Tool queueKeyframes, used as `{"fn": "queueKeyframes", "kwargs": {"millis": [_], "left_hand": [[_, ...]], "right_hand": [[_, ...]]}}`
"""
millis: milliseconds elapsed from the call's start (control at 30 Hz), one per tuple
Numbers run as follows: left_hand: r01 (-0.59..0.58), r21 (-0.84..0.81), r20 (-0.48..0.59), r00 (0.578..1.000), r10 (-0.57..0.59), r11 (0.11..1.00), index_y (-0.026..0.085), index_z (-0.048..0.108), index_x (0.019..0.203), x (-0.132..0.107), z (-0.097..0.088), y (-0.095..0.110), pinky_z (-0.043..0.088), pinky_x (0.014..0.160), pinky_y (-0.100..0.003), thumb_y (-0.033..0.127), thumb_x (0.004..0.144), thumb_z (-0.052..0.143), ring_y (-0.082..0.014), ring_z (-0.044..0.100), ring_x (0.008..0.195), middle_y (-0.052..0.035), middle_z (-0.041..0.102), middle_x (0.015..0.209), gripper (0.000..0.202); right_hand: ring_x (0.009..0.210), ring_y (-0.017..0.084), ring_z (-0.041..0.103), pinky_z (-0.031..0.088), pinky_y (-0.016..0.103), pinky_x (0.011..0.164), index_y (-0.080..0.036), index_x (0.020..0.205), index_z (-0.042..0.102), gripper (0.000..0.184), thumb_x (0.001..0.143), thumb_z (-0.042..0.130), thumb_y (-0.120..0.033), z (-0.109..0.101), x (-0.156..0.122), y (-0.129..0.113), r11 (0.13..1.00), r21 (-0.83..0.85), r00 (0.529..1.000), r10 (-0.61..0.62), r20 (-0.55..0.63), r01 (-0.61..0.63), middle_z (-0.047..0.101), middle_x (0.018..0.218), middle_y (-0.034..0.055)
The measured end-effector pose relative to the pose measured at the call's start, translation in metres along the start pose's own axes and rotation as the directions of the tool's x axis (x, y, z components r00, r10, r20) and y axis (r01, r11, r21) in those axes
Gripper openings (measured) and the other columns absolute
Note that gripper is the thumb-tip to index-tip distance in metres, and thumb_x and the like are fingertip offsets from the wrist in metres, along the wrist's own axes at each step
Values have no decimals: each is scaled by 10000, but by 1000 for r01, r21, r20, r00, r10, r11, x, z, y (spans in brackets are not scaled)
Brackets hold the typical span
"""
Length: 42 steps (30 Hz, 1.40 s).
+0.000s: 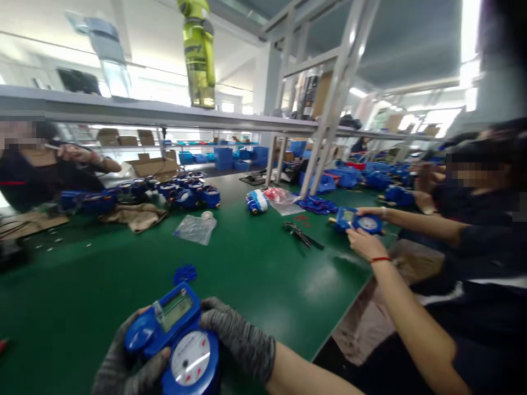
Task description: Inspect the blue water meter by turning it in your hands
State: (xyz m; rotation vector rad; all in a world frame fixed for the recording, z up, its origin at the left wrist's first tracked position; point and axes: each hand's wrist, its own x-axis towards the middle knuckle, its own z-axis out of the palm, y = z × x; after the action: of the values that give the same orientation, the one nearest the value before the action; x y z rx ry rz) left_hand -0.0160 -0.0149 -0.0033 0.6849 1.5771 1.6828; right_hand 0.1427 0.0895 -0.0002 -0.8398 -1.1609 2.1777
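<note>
At the bottom of the frame, a gloved left hand (123, 365) and right hand (241, 337) both grip a blue water meter (179, 340) above a green table (263, 274).

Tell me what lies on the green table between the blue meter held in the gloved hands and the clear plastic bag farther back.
Head view: only a small blue toothed plastic ring; otherwise bare green table.

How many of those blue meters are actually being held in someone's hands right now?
2. One blue meter sits between the wearer's gloved left hand and right hand; a second meter is held by the co-worker's hands at right. More lie on the table; some may be hidden.
</note>
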Motion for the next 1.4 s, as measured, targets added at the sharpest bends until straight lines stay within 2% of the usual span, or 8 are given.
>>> {"fn": "queueKeyframes", "kwargs": {"millis": [200, 267, 333, 400, 500, 733, 1067, 1400], "left_hand": [[-45, -60, -95, 995, 40, 997, 287, 478, 1205, -21, -10, 10, 531, 896, -465, 415, 538, 872, -350, 595, 1076, -71, 632, 1181, 786], [-42, -85, -147, 989, 29, 996, 299, 455, 1221, -27, -12, 2, 521, 910, -470, 418, 542, 868, -348, 587, 1089, -68, 615, 1196, 803], [-63, -108, -207, 977, 39, 992, 311, 426, 1249, -32, -11, -6, 506, 932, -479, 436, 540, 863, -351, 573, 1110, -66, 593, 1217, 842], [-99, -135, -249, 966, 62, 986, 315, 398, 1279, -34, -7, -13, 489, 954, -485, 465, 538, 855, -355, 562, 1126, -73, 577, 1230, 884], [-130, -186, -264, 961, 78, 974, 322, 380, 1297, -36, 1, -16, 496, 945, -475, 474, 548, 845, -356, 561, 1131, -78, 569, 1242, 895], [-121, -241, -231, 971, 64, 963, 320, 390, 1306, -36, 1, -14, 501, 950, -461, 419, 595, 841, -343, 565, 1141, -69, 586, 1250, 848], [-161, -249, -166, 979, 121, 955, 291, 418, 1320, -44, -6, -9, 427, 1035, -479, 341, 678, 810, -331, 495, 1234, -90, 512, 1366, 754], [-192, -213, -167, 973, 158, 958, 264, 408, 1319, -45, -7, -8, 397, 1048, -484, 347, 685, 806, -326, 509, 1213, -106, 534, 1334, 753]], "right_hand": [[847, 174, 630, 472, 326, 825, -149, 1121, 578, 436, 749, 655, -363, -7, 12, -22, 982, -188, 933, 96, 347, -31, 662, 940, 61], [794, 166, 624, 477, 313, 777, -138, 1097, 586, 354, 816, 584, -353, -15, 38, -27, 920, -384, 959, 34, 280, 80, 663, 891, 60], [778, 151, 608, 465, 282, 756, -138, 1065, 594, 273, 823, 549, -257, -19, 70, -25, 714, -668, 978, -158, 138, 210, 662, 886, 56], [799, 141, 595, 444, 254, 764, -151, 1026, 617, 233, 812, 528, -178, -17, 98, -18, 387, -892, 940, -325, 105, 234, 666, 907, 52], [797, 147, 588, 421, 250, 754, -168, 971, 647, 199, 829, 508, -178, -6, 122, -6, 104, -978, 917, -377, 131, 182, 673, 884, 54], [844, 186, 587, 402, 289, 759, -149, 931, 666, 224, 889, 463, -235, 9, 130, -3, -74, -983, 920, -347, 182, 167, 665, 956, 112], [852, 180, 556, 382, 266, 705, -193, 888, 657, 227, 910, 462, -308, -26, 80, 5, -335, -923, 898, -321, 300, 189, 613, 925, 82], [847, 164, 561, 378, 255, 725, -182, 905, 666, 211, 892, 478, -278, -24, 84, 0, -234, -958, 917, -321, 237, 166, 635, 911, 77]]}}
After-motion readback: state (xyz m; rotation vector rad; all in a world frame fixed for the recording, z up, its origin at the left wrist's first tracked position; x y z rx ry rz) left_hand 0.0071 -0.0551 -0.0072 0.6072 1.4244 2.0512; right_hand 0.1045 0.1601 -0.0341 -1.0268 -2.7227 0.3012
